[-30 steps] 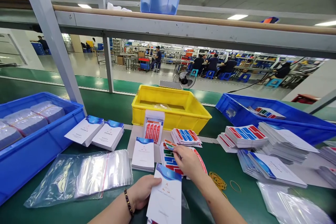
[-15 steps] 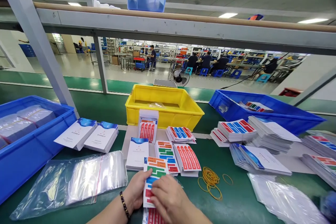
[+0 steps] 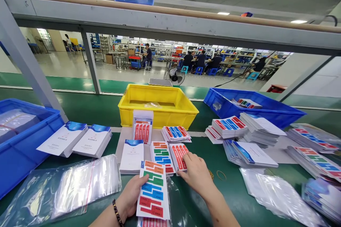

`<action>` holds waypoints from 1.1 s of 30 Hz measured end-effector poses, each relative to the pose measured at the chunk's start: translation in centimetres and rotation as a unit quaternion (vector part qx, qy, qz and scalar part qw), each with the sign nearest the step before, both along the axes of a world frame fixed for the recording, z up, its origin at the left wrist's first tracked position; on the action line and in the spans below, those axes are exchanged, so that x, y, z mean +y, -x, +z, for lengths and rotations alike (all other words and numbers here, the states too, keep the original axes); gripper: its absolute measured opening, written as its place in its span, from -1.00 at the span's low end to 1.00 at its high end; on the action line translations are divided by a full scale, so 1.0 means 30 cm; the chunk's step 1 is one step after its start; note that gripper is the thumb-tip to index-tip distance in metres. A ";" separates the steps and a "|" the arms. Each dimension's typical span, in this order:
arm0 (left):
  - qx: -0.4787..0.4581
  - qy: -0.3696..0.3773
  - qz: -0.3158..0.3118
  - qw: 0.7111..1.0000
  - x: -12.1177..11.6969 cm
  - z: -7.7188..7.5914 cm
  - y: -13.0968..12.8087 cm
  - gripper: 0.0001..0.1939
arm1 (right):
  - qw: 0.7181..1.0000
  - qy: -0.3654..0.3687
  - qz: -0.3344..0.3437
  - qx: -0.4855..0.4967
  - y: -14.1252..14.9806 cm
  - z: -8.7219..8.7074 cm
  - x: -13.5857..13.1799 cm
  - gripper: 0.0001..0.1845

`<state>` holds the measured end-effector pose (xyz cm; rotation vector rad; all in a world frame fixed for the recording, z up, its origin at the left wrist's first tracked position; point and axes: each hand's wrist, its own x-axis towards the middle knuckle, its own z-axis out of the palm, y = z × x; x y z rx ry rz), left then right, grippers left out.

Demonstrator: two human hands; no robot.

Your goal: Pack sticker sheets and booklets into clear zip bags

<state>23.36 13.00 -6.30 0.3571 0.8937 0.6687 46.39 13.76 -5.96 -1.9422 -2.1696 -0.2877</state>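
Observation:
My left hand grips a white label sheet printed with orange, green, blue and red shapes, thumb on top. Beneath it a sheet with red strips pokes out at the bottom of the view. My right hand has its bent fingers and thumb at the right edge of a stack of red label sheets; the top sheet still lies on the stack. Beside that are a stack of multicoloured label sheets and a stack of white booklets with blue tops.
Behind stand a yellow bin, an upright bundle of sheets and a stack of red-and-blue labels. Clear plastic bags lie left, near a blue bin. Rubber bands and more stacks are right.
My right hand has left the multicoloured label sheet and moved up and right to the red label stack. My left hand keeps hold of its sheet. The view has shifted right.

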 end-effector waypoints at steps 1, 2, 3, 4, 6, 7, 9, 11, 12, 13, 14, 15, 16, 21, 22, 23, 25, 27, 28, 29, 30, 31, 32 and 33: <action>0.001 0.000 -0.003 1.000 0.000 0.003 0.000 -0.75 | 1.000 -0.003 -0.003 -0.001 0.005 0.002 0.001 -0.73; 0.003 0.000 -0.004 1.000 0.000 0.009 0.000 -0.75 | 1.000 -0.010 -0.008 -0.003 0.011 0.003 0.004 -0.70; 0.005 0.001 -0.005 1.000 0.000 0.016 0.000 -0.75 | 1.000 -0.020 -0.016 -0.009 0.017 0.002 0.008 -0.67; 0.008 0.004 -0.008 1.000 0.000 0.023 0.000 -0.75 | 0.999 -0.031 -0.026 -0.018 0.023 0.000 0.012 -0.67; 0.015 0.006 -0.011 1.000 0.000 0.032 0.001 -0.74 | 0.997 -0.050 -0.048 -0.037 0.034 -0.006 0.022 -0.70; 0.019 0.006 -0.011 1.000 0.000 0.033 0.002 -0.74 | 0.996 -0.056 -0.056 -0.045 0.038 -0.009 0.026 -0.74; 0.022 0.003 -0.010 1.000 -0.001 0.028 0.003 -0.72 | 0.995 -0.062 -0.062 -0.050 0.042 -0.013 0.031 -0.78; 0.020 -0.003 -0.007 1.000 -0.003 0.015 0.005 -0.71 | 0.995 -0.064 -0.062 -0.047 0.043 -0.013 0.032 -0.77; 0.015 -0.006 -0.007 1.000 -0.004 0.008 0.005 -0.69 | 0.995 -0.065 -0.061 -0.044 0.042 -0.013 0.032 -0.77; 0.011 -0.009 -0.007 1.000 -0.005 0.002 0.006 -0.68 | 0.995 -0.066 -0.059 -0.041 0.041 -0.012 0.030 -0.75; 0.009 -0.011 -0.009 1.000 -0.006 -0.002 0.006 -0.67 | 0.995 -0.067 -0.056 -0.037 0.039 -0.012 0.028 -0.74; 0.009 -0.011 -0.010 1.000 -0.006 -0.003 0.006 -0.66 | 0.996 -0.068 -0.055 -0.033 0.037 -0.011 0.026 -0.72; 0.011 -0.009 -0.010 1.000 -0.007 -0.001 0.006 -0.67 | 0.996 -0.068 -0.053 -0.029 0.034 -0.012 0.024 -0.72; 0.030 0.005 0.007 1.000 -0.004 0.044 0.004 -0.74 | 0.997 -0.074 0.014 0.000 -0.004 -0.017 0.015 -0.83; 0.033 0.007 0.012 0.999 -0.003 0.054 0.003 -0.76 | 0.994 -0.097 0.036 0.019 -0.011 -0.014 0.014 -0.81; 0.037 0.010 0.016 0.999 -0.001 0.062 0.002 -0.78 | 0.988 -0.136 0.058 0.042 -0.014 -0.008 0.012 -0.81; 0.043 0.018 0.023 0.999 0.002 0.065 -0.001 -0.80 | 0.963 -0.235 0.098 0.093 0.001 0.013 0.003 -0.82; 0.036 0.022 0.032 0.999 0.004 0.052 -0.004 -0.80 | 0.930 -0.311 0.144 0.134 0.049 0.042 -0.018 -0.81; 0.024 0.020 0.039 0.999 0.004 0.040 -0.005 -0.79 | 0.919 -0.322 0.175 0.147 0.085 0.055 -0.033 -0.76; 0.005 0.013 0.047 0.999 0.004 0.027 -0.007 -0.76 | 0.911 -0.318 0.212 0.158 0.125 0.065 -0.049 -0.73; -0.018 0.003 0.053 0.998 0.003 0.013 -0.008 -0.73 | 0.906 -0.304 0.244 0.162 0.167 0.069 -0.066 -0.72; -0.040 -0.009 0.058 0.997 0.003 0.000 -0.008 -0.70 | 0.909 -0.274 0.271 0.158 0.209 0.069 -0.083 -0.72; -0.058 -0.021 0.062 0.996 0.002 -0.011 -0.009 -0.67 | 0.907 -0.256 0.295 0.157 0.247 0.063 -0.098 -0.75; -0.068 -0.032 0.063 0.995 0.001 -0.018 -0.009 -0.64 | 0.910 -0.229 0.308 0.155 0.279 0.052 -0.110 -0.78</action>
